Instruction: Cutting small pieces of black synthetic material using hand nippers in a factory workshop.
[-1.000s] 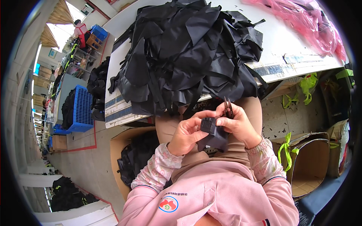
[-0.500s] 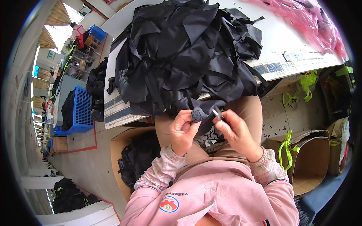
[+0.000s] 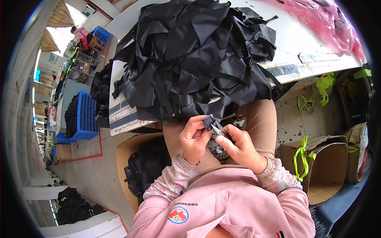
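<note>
My left hand (image 3: pixel 194 139) pinches a bunched end of a black fabric piece (image 3: pixel 208 122) between thumb and fingers. Close against it on the right, my right hand (image 3: pixel 240 147) grips small metal thread snips (image 3: pixel 217 129), whose pointed tips meet the fabric end. Whether the blades are parted cannot be made out. Both hands are above my lap, in front of a large heap of black fabric pieces (image 3: pixel 190 59) that hangs over the near edge of the white table (image 3: pixel 293 43).
A cardboard box of black pieces (image 3: pixel 147 166) stands left of my legs, an open carton (image 3: pixel 327 174) to the right with a green-yellow strip (image 3: pixel 303 158) tied on it. Pink plastic bagging (image 3: pixel 329 25) covers the table's far right. Blue crates (image 3: pixel 84 115) stand left.
The snips have come leftward to the fabric end. My left hand has turned the fabric, so its flat stitched face no longer shows.
</note>
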Demonstrator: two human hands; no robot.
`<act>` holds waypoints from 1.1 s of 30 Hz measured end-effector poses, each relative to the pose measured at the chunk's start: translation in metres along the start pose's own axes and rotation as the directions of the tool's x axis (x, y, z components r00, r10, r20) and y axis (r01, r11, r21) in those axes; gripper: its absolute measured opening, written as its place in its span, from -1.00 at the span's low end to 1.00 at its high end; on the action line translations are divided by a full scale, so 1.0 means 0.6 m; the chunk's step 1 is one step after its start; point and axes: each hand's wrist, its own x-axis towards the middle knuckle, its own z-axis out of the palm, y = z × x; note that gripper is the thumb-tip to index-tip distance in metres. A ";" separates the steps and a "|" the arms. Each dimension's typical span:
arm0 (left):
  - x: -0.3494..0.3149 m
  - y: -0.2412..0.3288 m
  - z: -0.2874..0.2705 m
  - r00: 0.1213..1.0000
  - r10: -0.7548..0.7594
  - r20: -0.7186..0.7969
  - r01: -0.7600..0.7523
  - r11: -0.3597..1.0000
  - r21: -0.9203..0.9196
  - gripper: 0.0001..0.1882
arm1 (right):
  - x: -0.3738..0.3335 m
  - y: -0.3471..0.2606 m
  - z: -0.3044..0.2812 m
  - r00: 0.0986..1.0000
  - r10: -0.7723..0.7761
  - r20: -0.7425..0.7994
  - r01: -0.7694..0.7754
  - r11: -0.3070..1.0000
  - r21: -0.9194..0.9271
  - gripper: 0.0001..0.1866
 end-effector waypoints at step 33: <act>-0.013 -0.001 0.014 0.999 -0.053 -0.006 0.053 0.999 -0.006 -0.85 | -0.005 0.002 0.002 0.987 -0.113 -0.117 0.097 0.986 -0.136 -0.74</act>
